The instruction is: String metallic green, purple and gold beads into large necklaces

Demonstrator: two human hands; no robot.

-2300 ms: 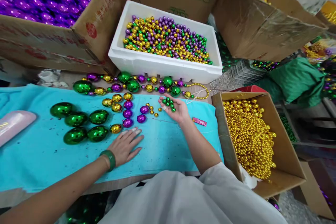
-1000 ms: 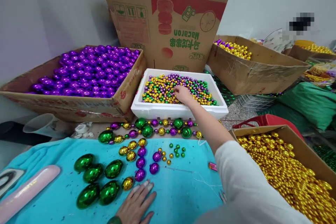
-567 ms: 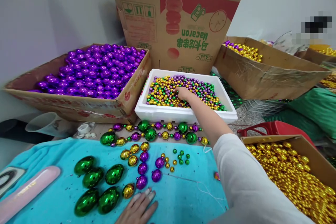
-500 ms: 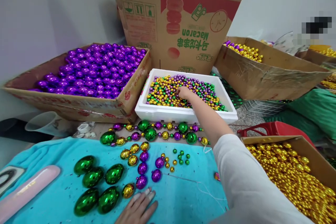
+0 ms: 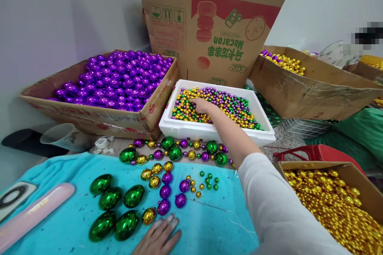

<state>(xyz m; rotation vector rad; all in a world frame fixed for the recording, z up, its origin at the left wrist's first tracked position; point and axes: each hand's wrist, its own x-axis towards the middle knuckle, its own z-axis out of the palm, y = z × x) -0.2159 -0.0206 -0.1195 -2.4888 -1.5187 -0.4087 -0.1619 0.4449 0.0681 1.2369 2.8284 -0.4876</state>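
Note:
My left hand (image 5: 163, 234) lies flat on the turquoise towel (image 5: 209, 227), fingers stretched out, just below a gold bead (image 5: 149, 216) and a purple bead (image 5: 163, 207). My right hand (image 5: 202, 105) reaches into a white foam box (image 5: 209, 132) of small gold, purple and green beads (image 5: 230, 103). Its fingers are curled down at the beads, and whatever they hold is hidden. Large green oval beads (image 5: 126, 225) rest left of my left hand. Small green beads (image 5: 208, 180) and small gold beads (image 5: 198, 194) are scattered farther right. A thin thread (image 5: 218, 206) runs across the towel.
Strung bead garlands (image 5: 175, 152) lie between towel and foam box. Cardboard boxes hold purple beads (image 5: 119, 79) at left and gold beads (image 5: 335, 207) at right. A clear plastic cup (image 5: 60, 137), a pink long object (image 5: 38, 215) and a red stool (image 5: 326, 153) stand around.
My right hand has moved left within the foam box, over the mostly gold beads. My left hand stays flat on the towel. The view has shifted slightly.

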